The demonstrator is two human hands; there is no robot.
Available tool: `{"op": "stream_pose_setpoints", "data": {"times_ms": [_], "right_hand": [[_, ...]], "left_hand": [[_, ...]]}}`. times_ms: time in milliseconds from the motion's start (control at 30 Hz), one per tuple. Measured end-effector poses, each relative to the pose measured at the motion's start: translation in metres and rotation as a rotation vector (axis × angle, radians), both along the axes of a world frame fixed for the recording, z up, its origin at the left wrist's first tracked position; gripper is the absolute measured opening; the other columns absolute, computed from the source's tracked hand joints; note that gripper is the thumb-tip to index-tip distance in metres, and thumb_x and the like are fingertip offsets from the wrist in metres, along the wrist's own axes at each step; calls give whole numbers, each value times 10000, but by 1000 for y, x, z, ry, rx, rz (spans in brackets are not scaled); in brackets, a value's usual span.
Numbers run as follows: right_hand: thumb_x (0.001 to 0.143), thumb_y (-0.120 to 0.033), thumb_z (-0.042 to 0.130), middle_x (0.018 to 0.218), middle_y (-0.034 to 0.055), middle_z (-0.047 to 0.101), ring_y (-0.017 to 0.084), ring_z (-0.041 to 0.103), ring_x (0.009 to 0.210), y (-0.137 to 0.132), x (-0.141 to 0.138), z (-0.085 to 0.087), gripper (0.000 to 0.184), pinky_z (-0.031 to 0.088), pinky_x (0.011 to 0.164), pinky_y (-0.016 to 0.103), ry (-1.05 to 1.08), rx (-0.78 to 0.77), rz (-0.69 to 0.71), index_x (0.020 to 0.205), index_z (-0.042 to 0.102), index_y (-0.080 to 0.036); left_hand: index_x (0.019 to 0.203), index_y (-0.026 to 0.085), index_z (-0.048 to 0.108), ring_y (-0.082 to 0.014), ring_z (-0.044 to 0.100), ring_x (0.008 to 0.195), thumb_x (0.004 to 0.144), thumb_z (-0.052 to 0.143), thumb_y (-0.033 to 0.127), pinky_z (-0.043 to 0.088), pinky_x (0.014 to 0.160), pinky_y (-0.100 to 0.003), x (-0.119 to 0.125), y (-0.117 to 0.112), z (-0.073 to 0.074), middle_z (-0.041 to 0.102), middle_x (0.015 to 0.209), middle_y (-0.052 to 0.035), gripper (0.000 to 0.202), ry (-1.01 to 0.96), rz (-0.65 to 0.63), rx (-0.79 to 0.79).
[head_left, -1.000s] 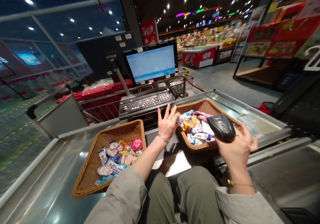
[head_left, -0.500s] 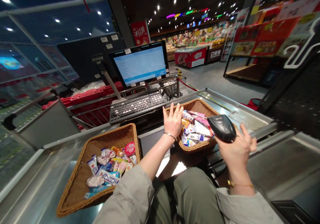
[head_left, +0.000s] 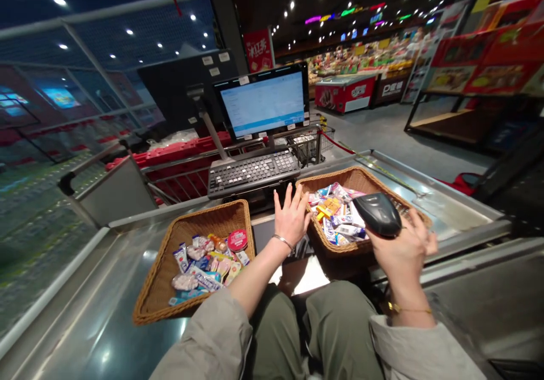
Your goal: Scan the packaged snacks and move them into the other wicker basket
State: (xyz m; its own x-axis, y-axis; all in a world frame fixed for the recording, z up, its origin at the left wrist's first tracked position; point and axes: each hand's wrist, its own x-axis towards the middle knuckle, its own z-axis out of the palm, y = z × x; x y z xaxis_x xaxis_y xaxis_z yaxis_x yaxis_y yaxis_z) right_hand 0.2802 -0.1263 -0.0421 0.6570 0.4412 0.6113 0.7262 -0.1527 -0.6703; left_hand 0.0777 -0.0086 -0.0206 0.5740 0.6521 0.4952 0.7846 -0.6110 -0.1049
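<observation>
My right hand (head_left: 402, 241) grips a black handheld barcode scanner (head_left: 377, 214), its head above the front right part of a wicker basket (head_left: 325, 247). Packaged snacks (head_left: 340, 213) in white, blue, orange and pink wrappers lie in that basket. At the basket's left edge my left hand (head_left: 291, 216) is spread, its fingers pointing away from me; it holds nothing. Farther left sits a second wicker basket (head_left: 155, 289), with wrapped snacks (head_left: 208, 267) and a round red-lidded tub (head_left: 237, 240) in it.
Behind the baskets a black keyboard (head_left: 255, 171) stands below a lit monitor (head_left: 266, 105). The baskets rest on a metal checkout counter (head_left: 97, 312). Beyond it are a shopping cart (head_left: 325, 136) and a red chest freezer (head_left: 345, 94). A red-and-yellow display (head_left: 480, 63) stands at right.
The view has turned left, so the baskets, monitor and counter appear shifted right. My left hand now lies at the right basket's left edge rather than over its far left corner. The scanner stays in my right hand.
</observation>
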Motion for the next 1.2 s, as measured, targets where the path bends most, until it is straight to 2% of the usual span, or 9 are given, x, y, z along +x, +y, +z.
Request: {"op": "stream_pose_setpoints", "data": {"times_ms": [167,333,567,733,900,1100,1200], "right_hand": [[780,-492,676,1153,191,735,397,498,1369,8,-21,7,387,189,1169,622,-46,-12,111,1026,723,-197],[786,-468,671,1159,186,723,411,494,1353,18,-50,18,399,190,1149,666,-38,-15,172,1083,711,-204],[786,-552,647,1165,176,730,370,511,1350,31,-83,25,505,231,1161,610,-93,-23,270,1117,725,-177],[776,-577,635,1128,162,737,356,511,1341,41,-105,26,484,183,1175,606,-73,-32,321,1035,732,-180],[758,-537,628,1052,150,752,376,505,1338,54,-119,21,410,155,1165,652,-93,-44,372,965,727,-196],[777,-446,629,1151,155,739,361,481,1371,66,-138,15,405,146,1182,675,-142,-57,435,1087,719,-201],[771,-406,623,1192,144,731,358,482,1360,70,-144,10,381,155,1177,687,-142,-83,456,1087,720,-216]], "left_hand": [[1509,208,494,-348,241,1564,994,548,442,164,1238,-719,-40,-15,-2,364,1649,-110,569,-15,42,-10],[1510,198,492,-356,256,1558,998,545,428,183,1234,-715,-86,-24,-3,367,1647,-112,564,-21,105,-21],[1514,206,483,-352,257,1558,987,562,382,145,1240,-704,-160,-20,3,387,1634,-128,562,-34,267,-54],[1528,160,460,-343,276,1553,982,552,357,161,1263,-640,-202,-14,-2,381,1636,-142,588,13,355,-121],[1570,90,373,-325,242,1566,975,537,393,168,1286,-551,-220,-8,-14,334,1655,-175,687,117,389,-266],[1615,65,235,-334,174,1583,923,590,436,148,1289,-516,-224,7,-34,245,1681,-220,861,203,438,-448],[1618,44,192,-353,139,1586,862,667,459,135,1287,-519,-223,20,-49,186,1686,-253,984,262,471,-531]]}}
